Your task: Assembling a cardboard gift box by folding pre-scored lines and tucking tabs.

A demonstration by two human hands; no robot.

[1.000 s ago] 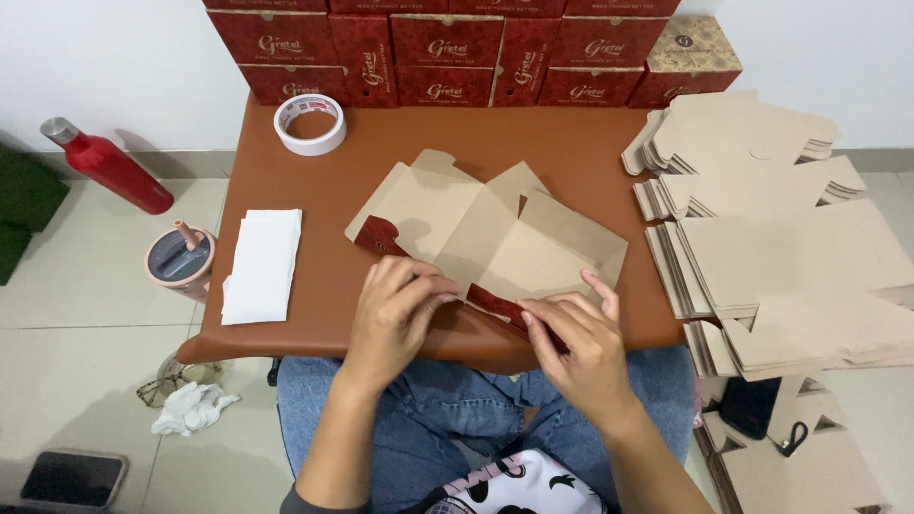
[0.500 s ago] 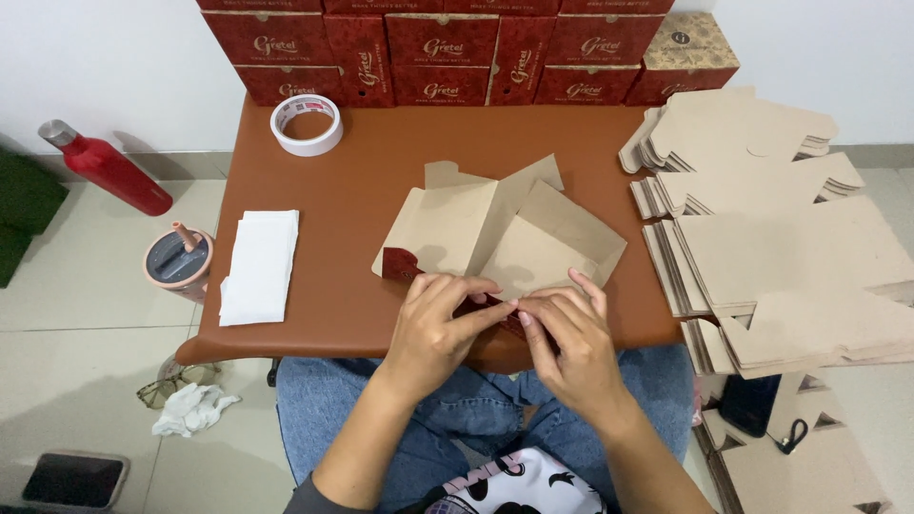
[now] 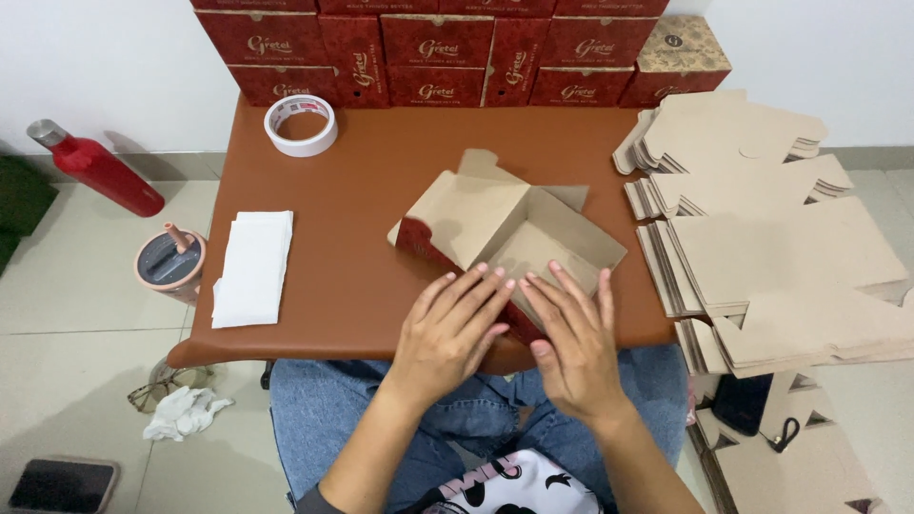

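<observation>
Both hands, left hand [image 3: 449, 328] and right hand [image 3: 571, 338], press flat with open fingers on the half-folded cardboard box [image 3: 509, 233]; to crease cleanly, keep pressure even along the near wall

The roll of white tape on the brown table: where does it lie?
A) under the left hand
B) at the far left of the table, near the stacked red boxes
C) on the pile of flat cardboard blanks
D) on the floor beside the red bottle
B: the roll of white tape lies at the far left of the brown table, just before the stacked red boxes, apart from both hands.
</observation>
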